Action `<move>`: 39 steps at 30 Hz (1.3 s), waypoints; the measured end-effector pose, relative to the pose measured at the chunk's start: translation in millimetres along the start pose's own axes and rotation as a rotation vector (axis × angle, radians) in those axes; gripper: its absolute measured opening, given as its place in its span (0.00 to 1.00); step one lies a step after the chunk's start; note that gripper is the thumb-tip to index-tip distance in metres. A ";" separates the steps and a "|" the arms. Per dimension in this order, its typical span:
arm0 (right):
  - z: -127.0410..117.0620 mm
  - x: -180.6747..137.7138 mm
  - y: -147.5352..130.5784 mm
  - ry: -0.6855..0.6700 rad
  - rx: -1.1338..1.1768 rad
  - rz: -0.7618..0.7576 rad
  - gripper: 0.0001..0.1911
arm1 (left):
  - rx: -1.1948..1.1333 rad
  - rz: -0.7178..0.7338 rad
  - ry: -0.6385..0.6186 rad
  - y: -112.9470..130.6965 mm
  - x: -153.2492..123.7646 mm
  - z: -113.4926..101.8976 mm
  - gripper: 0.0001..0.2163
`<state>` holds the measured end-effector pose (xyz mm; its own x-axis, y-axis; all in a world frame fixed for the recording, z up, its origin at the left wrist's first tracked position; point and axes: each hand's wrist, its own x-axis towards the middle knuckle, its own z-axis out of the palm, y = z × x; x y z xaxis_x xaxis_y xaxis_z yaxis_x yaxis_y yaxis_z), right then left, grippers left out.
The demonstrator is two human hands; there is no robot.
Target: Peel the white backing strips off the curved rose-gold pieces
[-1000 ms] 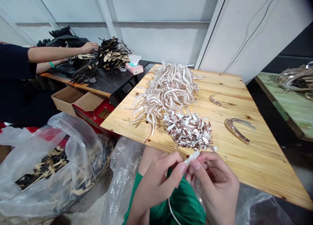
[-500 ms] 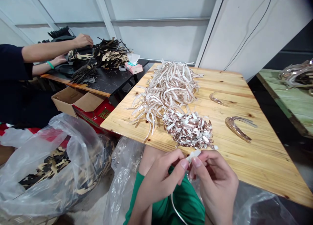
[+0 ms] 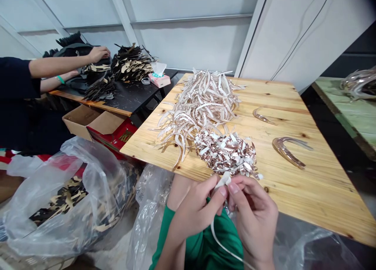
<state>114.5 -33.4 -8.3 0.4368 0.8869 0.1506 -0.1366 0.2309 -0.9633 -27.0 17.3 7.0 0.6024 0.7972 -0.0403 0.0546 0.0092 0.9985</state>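
Head view: everything here is placed against the pale pine tabletop (image 3: 317,184).

- **Far left of it:** a co-worker's bare arm (image 3: 58,64) stretches over a black worktable (image 3: 129,99), with the hand resting on stacks of dark cut pieces (image 3: 132,62).
- **Below its left corner:** a clear plastic bag of black-and-tan offcuts (image 3: 67,191) slumps on the floor. An open brown cardboard box (image 3: 88,123) sits between the bag and the worktable.
- **Just off its far left corner:** a pink tissue box (image 3: 159,79) stands on the worktable.
- **On its left half:** a loose pile of white curved strips (image 3: 202,101) lies there, with a heap of shiny rose-gold scraps (image 3: 226,152) touching the pile's near side.
- **At its near edge, below that heap:** the person's left hand (image 3: 195,215) and right hand (image 3: 255,219) meet over a green garment (image 3: 211,242).
  - Each hand has its thumb and forefinger pressed together on the upper end of a thin white strip (image 3: 225,180).
  - The left hand pinches from the left and the right hand from the right, with the fingertips almost touching.
  - The rest of the strip hangs down between the wrists, off the table and in front of the garment.
- **On its right half:** two rose-gold crescent pieces (image 3: 288,150) lie well apart from the heap, one nearer and one farther back.
- **Beyond its right edge:** a green-topped bench (image 3: 349,113) carries a glossy metallic bundle (image 3: 360,84).
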 end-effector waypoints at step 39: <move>4.5 -17.4 -20.5 0.102 -0.159 -0.181 0.10 | -0.424 -0.103 0.302 -6.3 0.1 6.9 0.30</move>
<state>105.7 -51.7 9.8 0.5296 0.7903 0.3083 0.0899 0.3091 -0.9468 -21.7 13.2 0.5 0.3513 0.9171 -0.1886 -0.2629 0.2900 0.9202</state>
